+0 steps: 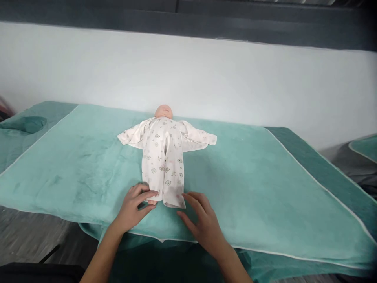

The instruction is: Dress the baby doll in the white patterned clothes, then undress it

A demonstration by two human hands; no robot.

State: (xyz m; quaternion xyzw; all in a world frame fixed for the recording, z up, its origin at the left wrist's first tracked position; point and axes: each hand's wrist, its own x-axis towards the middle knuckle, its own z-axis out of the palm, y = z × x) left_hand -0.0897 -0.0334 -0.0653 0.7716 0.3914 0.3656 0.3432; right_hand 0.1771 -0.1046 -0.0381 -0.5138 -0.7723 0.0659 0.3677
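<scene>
Your left hand (132, 210) meets one trouser cuff (158, 197), grip unclear; your right hand (184, 204), thumb (187, 224) and fingers (194, 203) apart, the other. Against a white wall (188, 74), a teal-covered bed (250, 188) carries a doll (163, 111) in printed white clothes (173, 169), sleeves (198, 136) spread.

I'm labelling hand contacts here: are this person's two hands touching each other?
Apart. The head view shows the left hand and right hand with lower trouser legs and green cover visible between them.
</scene>
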